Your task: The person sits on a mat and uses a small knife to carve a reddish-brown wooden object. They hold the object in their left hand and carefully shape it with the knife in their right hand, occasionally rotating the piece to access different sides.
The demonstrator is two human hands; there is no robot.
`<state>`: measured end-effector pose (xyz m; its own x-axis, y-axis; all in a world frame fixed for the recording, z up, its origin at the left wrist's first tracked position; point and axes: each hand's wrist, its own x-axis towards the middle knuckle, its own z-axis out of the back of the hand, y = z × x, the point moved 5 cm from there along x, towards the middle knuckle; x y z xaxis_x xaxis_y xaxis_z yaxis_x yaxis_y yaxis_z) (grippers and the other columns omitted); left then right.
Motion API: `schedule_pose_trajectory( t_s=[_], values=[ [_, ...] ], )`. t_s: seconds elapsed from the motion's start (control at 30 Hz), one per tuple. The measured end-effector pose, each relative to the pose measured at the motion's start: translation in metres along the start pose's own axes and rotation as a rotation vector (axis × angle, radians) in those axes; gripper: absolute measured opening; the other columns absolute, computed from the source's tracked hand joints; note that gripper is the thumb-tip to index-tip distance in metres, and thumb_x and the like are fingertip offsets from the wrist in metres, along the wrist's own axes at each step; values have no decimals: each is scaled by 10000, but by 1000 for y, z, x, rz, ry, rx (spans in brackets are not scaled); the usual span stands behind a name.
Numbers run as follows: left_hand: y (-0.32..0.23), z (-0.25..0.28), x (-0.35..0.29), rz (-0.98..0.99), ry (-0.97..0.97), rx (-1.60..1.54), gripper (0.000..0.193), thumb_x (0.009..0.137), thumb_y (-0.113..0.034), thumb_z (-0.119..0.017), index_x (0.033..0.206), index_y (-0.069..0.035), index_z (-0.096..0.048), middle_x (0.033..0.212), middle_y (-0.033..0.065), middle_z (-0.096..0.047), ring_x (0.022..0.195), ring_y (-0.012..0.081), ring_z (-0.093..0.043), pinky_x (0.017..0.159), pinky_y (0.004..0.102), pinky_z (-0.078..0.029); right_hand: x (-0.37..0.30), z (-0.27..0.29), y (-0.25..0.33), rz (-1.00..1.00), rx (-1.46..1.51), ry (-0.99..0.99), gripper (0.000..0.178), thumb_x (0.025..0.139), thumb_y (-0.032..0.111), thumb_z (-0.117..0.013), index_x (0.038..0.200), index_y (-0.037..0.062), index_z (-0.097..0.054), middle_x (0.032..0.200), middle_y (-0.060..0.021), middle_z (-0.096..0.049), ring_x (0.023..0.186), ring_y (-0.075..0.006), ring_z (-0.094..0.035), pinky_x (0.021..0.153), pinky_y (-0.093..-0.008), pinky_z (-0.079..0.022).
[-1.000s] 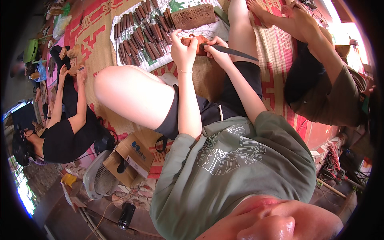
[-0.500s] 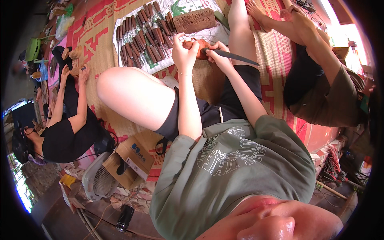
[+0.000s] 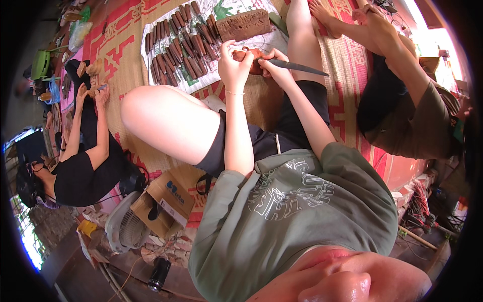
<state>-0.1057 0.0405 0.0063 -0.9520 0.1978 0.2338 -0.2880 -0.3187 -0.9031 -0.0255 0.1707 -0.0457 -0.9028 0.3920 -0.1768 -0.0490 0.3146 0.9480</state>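
My left hand [image 3: 233, 68] is closed round a small reddish-brown carved wooden piece [image 3: 255, 54], its thumb along the near side. My right hand [image 3: 276, 68] grips a long dark tapering file [image 3: 303, 68], whose free end points right across my thigh. The other end of the file meets the carving between both hands; the exact contact is hidden by fingers. Just beyond the hands lies a white cloth [image 3: 201, 83] with several rows of wooden-handled carving tools [image 3: 188, 48]. A brown carved wooden block [image 3: 244, 26] rests on the same cloth.
A patterned red and straw mat [image 3: 118, 55] spreads under me. To the left, another person [image 3: 83, 168] works on a pale wooden piece [image 3: 95, 90]. A second person [image 3: 402, 110] sits close on the right. A cardboard box [image 3: 163, 201] and a fan [image 3: 126, 226] stand behind at left.
The file and my right hand have shifted slightly to the right. The carving has turned a little in my left hand. On the left, the other person's hands have moved slightly.
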Motion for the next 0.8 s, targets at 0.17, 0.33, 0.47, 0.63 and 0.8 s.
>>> schedule_pose_trajectory(
  t_s=[0.17,0.33,0.47,0.63,0.8],
  values=[
    [-4,4,-2,33,42,-22,435,695,-135,-704,1074,-21,-522,792,93,-647,712,134,-620,677,272,-492,2,2,-3,23,-69,-44,190,753,76,-653,703,65,-470,602,-10,-560,482,-62,-523,439,-205,-416],
    [-2,3,0,14,45,9,463,682,-138,-710,1094,-37,-524,795,90,-654,718,133,-628,676,272,-498,1,10,-2,-1,-121,-85,202,755,81,-659,705,68,-464,587,-1,-540,474,-61,-512,418,-210,-404],
    [-4,0,-3,25,51,19,463,681,-148,-712,1092,-41,-527,796,89,-660,720,141,-636,674,271,-500,0,4,1,10,-26,-46,201,757,86,-663,710,65,-469,583,0,-538,465,-59,-506,418,-210,-404],
    [-11,5,-4,20,57,45,461,680,-164,-714,1085,-47,-529,802,96,-665,724,148,-644,678,267,-500,0,7,-1,14,-123,-48,215,768,90,-663,711,66,-457,586,-4,-542,455,-57,-493,410,-211,-400],
    [-3,3,-3,58,59,19,481,673,-170,-722,1093,-50,-522,799,96,-664,719,146,-644,678,274,-501,2,7,1,2,-174,-53,215,769,102,-662,705,65,-461,610,-9,-553,461,-58,-493,401,-217,-404]
  ],
)
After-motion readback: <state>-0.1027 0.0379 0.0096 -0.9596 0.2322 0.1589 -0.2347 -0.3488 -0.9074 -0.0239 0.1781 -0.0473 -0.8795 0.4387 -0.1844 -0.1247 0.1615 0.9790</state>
